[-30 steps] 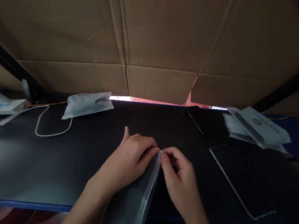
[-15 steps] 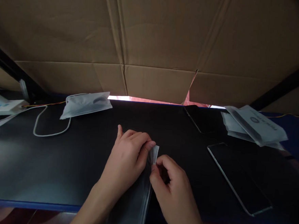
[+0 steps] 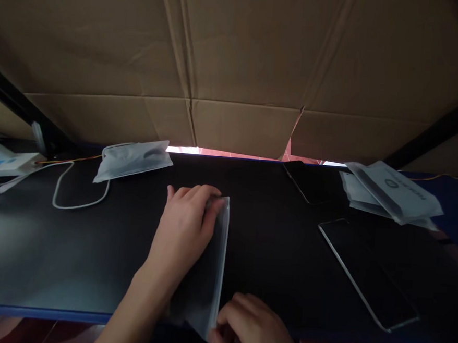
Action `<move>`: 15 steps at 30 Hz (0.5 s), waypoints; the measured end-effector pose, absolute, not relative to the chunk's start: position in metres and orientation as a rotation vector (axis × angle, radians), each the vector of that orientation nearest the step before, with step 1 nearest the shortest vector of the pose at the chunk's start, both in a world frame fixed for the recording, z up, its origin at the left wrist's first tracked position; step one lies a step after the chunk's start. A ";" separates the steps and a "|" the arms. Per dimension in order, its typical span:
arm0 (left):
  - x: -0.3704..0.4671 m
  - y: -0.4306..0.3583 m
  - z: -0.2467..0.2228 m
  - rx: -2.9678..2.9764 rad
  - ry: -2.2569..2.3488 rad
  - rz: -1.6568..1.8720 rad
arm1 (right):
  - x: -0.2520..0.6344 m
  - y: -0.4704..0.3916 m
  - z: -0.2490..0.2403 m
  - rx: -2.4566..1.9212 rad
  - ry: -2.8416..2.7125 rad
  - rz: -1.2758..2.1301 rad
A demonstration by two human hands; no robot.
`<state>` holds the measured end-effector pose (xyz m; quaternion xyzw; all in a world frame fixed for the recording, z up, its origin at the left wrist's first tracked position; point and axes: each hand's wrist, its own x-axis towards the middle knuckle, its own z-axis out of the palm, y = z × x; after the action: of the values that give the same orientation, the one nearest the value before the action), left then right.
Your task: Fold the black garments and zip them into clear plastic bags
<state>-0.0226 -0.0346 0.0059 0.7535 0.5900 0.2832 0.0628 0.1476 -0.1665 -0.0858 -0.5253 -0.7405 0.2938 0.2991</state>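
A frosted zip bag (image 3: 214, 259) lies lengthwise before me at the table's front, its seal strip along the right side. My left hand (image 3: 186, 221) pinches the bag's far end between thumb and fingers, with the little finger sticking out. At the near end, by the table's front edge, my right hand (image 3: 253, 327) is closed on the lower corner of the seal strip. My left hand and forearm cover much of the bag's left part, so what it contains cannot be made out.
The black table (image 3: 129, 248) has a filled frosted bag (image 3: 133, 159) and white cable (image 3: 79, 207) at back left. On the right lie a clear-edged phone (image 3: 366, 275), a dark phone (image 3: 306, 182) and several printed frosted bags (image 3: 400, 194). A cardboard wall (image 3: 240, 125) stands behind.
My right hand has slid along the seal strip toward me, down to the near corner. My left hand has shifted slightly left and away, and the strip now lies straight.
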 end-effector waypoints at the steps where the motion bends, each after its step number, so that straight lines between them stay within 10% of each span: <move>1: -0.024 -0.044 0.004 2.314 1.766 0.820 | 0.153 -0.163 -0.081 -1.366 -1.959 0.797; 15: -0.038 -0.119 -0.042 2.669 1.714 0.587 | 0.211 -0.125 -0.059 -1.492 -1.839 0.463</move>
<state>-0.0379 -0.1186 -0.0424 0.8266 0.5309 0.1818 -0.0420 0.2108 -0.1255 -0.0595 -0.5777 -0.7122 0.1793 0.3562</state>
